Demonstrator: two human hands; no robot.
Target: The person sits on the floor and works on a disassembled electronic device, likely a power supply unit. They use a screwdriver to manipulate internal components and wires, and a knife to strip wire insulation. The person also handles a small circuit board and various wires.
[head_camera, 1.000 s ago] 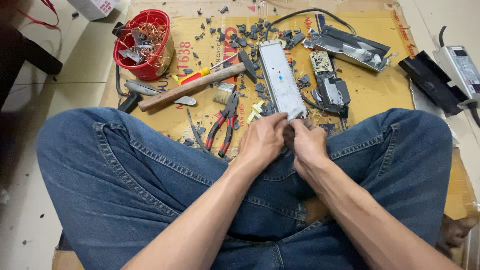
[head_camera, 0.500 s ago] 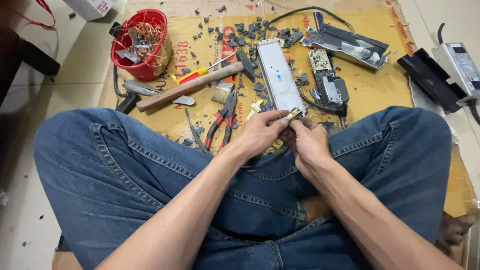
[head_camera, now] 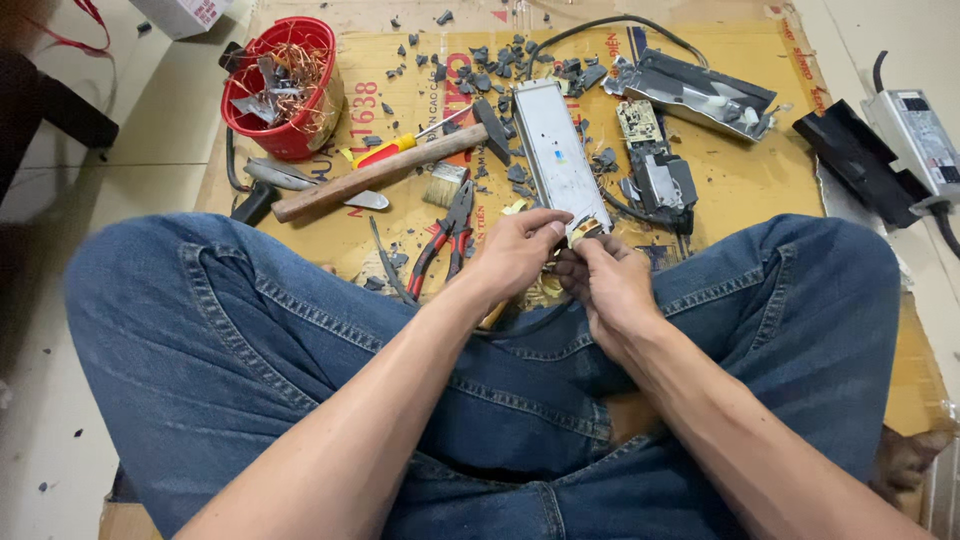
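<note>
I sit cross-legged in blue jeans on cardboard (head_camera: 760, 190). My left hand (head_camera: 515, 252) and my right hand (head_camera: 605, 285) meet in front of my lap, both pinching a small yellowish component with copper winding (head_camera: 585, 228). It sits at the near end of a long grey metal casing (head_camera: 555, 155) that lies flat on the cardboard. The fingers hide most of the small part.
A wooden-handled hammer (head_camera: 390, 170), red-handled pliers (head_camera: 445, 240), a yellow-and-red screwdriver (head_camera: 395, 148) and a small brush (head_camera: 447, 185) lie to the left. A red bowl (head_camera: 285, 85) holds copper wire scraps. Circuit boards (head_camera: 655, 165), an opened casing (head_camera: 700, 95), black fragments and two power units (head_camera: 890, 135) lie right.
Both hands have moved slightly up and forward, lifting the small component from between my knees toward the near end of the grey casing.
</note>
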